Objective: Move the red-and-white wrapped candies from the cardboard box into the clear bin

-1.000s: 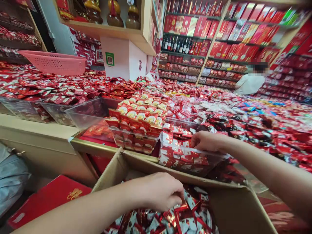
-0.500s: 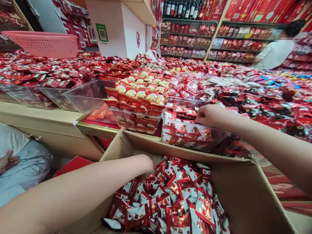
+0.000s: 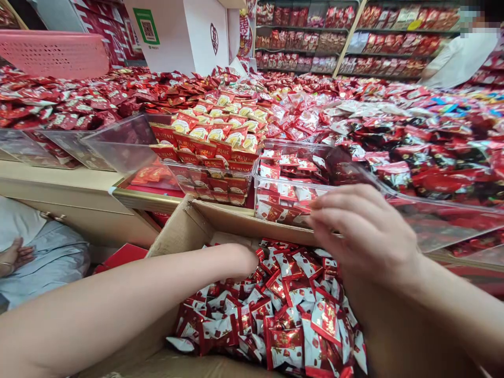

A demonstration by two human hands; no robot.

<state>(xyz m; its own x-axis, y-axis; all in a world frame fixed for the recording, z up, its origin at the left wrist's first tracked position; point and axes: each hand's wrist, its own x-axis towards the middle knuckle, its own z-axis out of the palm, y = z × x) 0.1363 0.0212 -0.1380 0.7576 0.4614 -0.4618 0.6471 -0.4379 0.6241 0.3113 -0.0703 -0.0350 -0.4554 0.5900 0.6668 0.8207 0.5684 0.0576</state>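
A cardboard box (image 3: 236, 219) in front of me holds a heap of small red and white wrapped candies (image 3: 285, 346). My left hand (image 3: 240, 262) reaches into the far left part of this heap; its fingers are hidden. My right hand (image 3: 366, 226) hovers over the box's far right rim, slightly blurred, with loosely bent fingers and nothing visible in them. Just beyond that rim, a clear plastic bin (image 3: 291, 184) contains matching red and white packets, stacked in rows. To its left, a second clear bin is piled with durian candies (image 3: 212, 152) in red and yellow wrappers.
Heaps of wrapped sweets (image 3: 425, 152) cover the counter behind. A pink basket (image 3: 51, 55) sits at the back left, near a white stand with a QR code (image 3: 147, 27). Seated at the left is a person (image 3: 51, 257); another person (image 3: 460, 60) stands far right, by stocked shelves.
My right hand has left the clear bin and come back toward me over the box's rim. My left hand stays in the heap. The view has tilted down slightly.
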